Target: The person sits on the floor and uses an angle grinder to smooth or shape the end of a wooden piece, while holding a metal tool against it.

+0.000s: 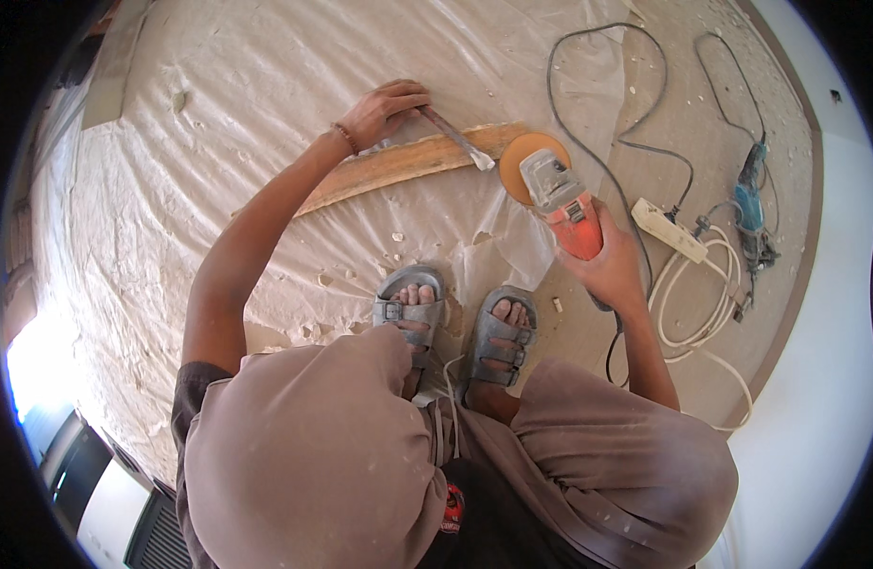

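Note:
My left hand [384, 112] is closed round the upper end of a steel chisel [453, 136], a dark shank with a bright, flattened tip. The chisel slants down to the right across a long wooden board [384, 175] lying on the plastic sheet. Gripped in my right hand [615, 261] is a red angle grinder [577, 228] with a grey head and guard. Its round orange-brown disc [520, 171] is beside the chisel's tip, near the board's right end. Whether disc and tip touch, I cannot tell.
Creased plastic sheeting [218, 142] covers much of the floor. To the right lie a white power strip [669, 230], a coiled white cable [716, 318], looping dark cords and a teal power tool [751, 194], near the white wall [806, 417]. My sandalled feet stand between scattered bits of debris.

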Action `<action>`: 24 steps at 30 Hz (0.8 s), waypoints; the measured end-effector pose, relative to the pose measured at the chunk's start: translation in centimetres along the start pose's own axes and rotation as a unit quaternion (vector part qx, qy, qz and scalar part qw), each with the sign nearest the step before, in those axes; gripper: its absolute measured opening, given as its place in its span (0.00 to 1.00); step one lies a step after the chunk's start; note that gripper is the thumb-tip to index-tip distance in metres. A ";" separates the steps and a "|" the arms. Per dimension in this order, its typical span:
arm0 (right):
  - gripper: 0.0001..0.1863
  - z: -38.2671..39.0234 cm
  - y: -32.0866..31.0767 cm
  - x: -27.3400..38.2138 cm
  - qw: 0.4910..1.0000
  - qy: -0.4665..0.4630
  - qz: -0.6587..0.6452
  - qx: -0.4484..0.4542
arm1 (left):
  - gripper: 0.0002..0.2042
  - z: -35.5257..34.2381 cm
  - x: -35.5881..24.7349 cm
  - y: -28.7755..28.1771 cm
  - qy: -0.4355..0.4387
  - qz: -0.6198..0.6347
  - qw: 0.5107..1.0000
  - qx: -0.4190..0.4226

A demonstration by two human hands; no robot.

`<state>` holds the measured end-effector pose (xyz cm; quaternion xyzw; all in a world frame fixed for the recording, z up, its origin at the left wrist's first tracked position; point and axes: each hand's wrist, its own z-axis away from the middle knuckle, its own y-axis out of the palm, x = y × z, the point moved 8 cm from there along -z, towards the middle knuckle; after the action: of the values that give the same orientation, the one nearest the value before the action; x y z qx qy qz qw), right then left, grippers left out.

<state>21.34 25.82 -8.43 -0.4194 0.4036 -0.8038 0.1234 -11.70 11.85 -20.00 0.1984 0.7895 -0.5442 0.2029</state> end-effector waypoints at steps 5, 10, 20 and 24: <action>0.42 0.7 1.4 -1.1 1.000 -0.016 -0.008 0.013 | 0.13 -0.2 -0.3 -0.2 0.002 0.015 1.000 -0.003; 0.42 0.8 2.1 -1.4 1.000 -0.027 -0.011 0.011 | 0.13 -0.1 -0.2 -0.1 0.003 -0.010 1.000 0.000; 0.43 0.7 2.3 -1.3 0.999 -0.027 -0.018 0.024 | 0.13 -0.1 -0.2 0.0 -0.009 -0.002 1.000 0.010; 0.43 0.7 2.4 -1.7 0.999 -0.035 -0.007 0.031 | 0.13 -0.1 -0.2 0.0 -0.006 -0.007 1.000 0.009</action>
<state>22.57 24.81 -11.02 -0.4462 0.3711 -0.8014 0.1447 -11.49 11.93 -19.87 0.1911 0.7846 -0.5541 0.2020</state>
